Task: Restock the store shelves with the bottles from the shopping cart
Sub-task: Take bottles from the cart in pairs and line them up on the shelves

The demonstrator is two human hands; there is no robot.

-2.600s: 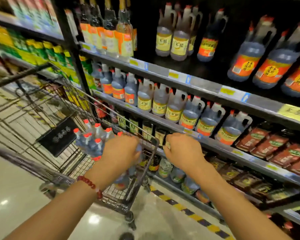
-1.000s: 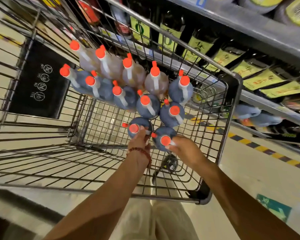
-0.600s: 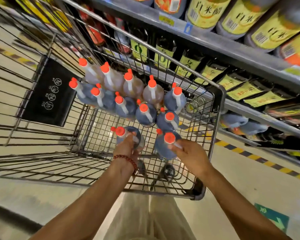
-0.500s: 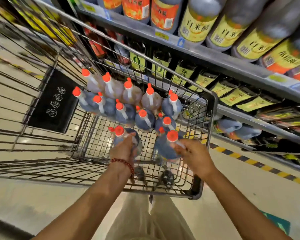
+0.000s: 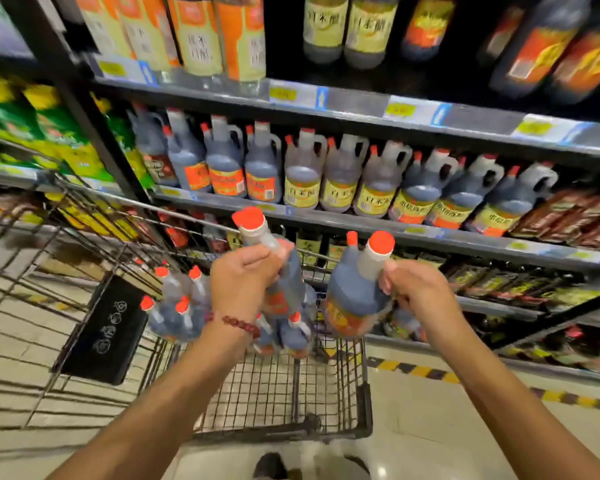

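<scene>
So both hands were loaded at this point: the left hand (image 5: 243,282) was wrapped round the handle of a dark vinegar jug (image 5: 284,282) with an orange cap, tipped a bit to the left, and the right hand (image 5: 418,292) gripped the handle of a second jug (image 5: 355,296) with an orange label low on its body. Both jugs were held up above the wire shopping cart (image 5: 291,393), clear of it. A beaded bracelet (image 5: 241,323) sat on the left wrist. Down in the cart's far end a cluster of the same orange-capped jugs (image 5: 174,306) stood upright, next to a black flap (image 5: 106,329) with white icons. Straight ahead, the middle shelf (image 5: 378,228) carried a full row of matching handled jugs (image 5: 340,178), orange labels on the left, yellow ones further right. The shelf above (image 5: 361,105) had taller bottles, all pretty blurry.
</scene>
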